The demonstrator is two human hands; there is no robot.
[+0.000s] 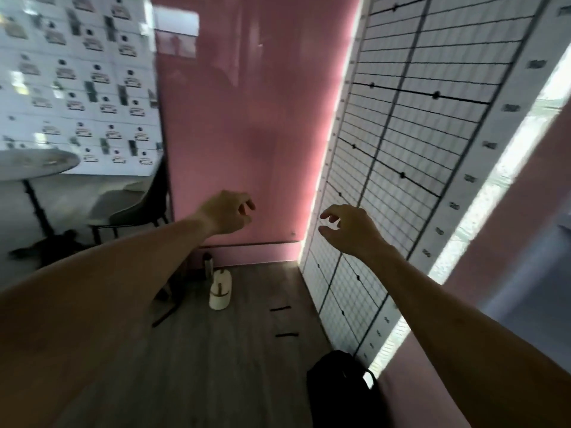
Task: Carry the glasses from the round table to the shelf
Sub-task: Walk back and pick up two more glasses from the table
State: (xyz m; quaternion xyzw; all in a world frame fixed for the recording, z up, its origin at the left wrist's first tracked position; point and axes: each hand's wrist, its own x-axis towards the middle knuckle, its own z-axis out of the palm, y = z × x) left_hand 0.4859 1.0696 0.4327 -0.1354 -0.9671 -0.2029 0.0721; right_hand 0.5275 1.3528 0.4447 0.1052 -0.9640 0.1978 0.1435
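Glasses are held by neither left hand (227,213) nor right hand (346,228) (both loose, empty); the round table (40,163) could be bumped during turning.

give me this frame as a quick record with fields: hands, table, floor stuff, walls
left hand: empty, fingers loosely curled, raised in front of the pink wall
right hand: empty, fingers spread, near the grid panel
round table: far left, top blurred, no glasses discernible
chair: beside the table
floor items: white container, black bag
shelf: not identifiable
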